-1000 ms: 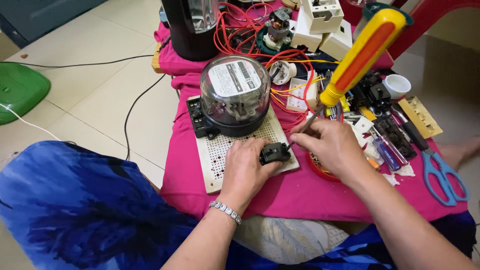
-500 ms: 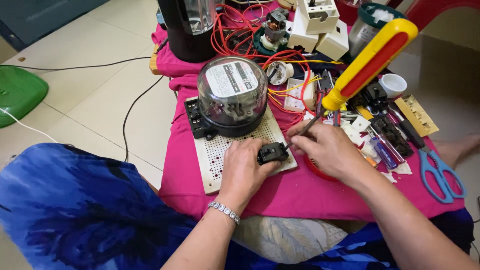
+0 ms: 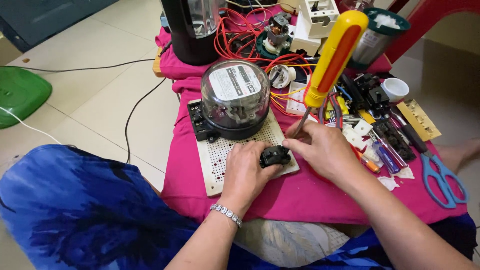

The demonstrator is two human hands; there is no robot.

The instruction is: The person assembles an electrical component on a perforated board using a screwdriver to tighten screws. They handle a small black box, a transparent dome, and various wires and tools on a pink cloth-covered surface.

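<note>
Pink-clothed worktop (image 3: 310, 195) is carrying a perforated board (image 3: 215, 155), where the left hand (image 3: 246, 172) is pinning a small black part (image 3: 274, 156) while the right hand (image 3: 325, 150) is gripping a yellow-handled screwdriver (image 3: 332, 57).

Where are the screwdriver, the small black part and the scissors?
screwdriver (image 3: 334, 56), head view, on the yellow and orange handle.
small black part (image 3: 274, 156), head view, on its top between the two hands.
scissors (image 3: 442, 180), head view, on a blue handle loop.

Home repair corner: tiled floor (image 3: 100, 95), low table under pink cloth (image 3: 300, 195), strewn with red wires (image 3: 240, 40), small motor (image 3: 276, 31), scissors (image 3: 440, 175), switch parts (image 3: 320, 12).
</note>
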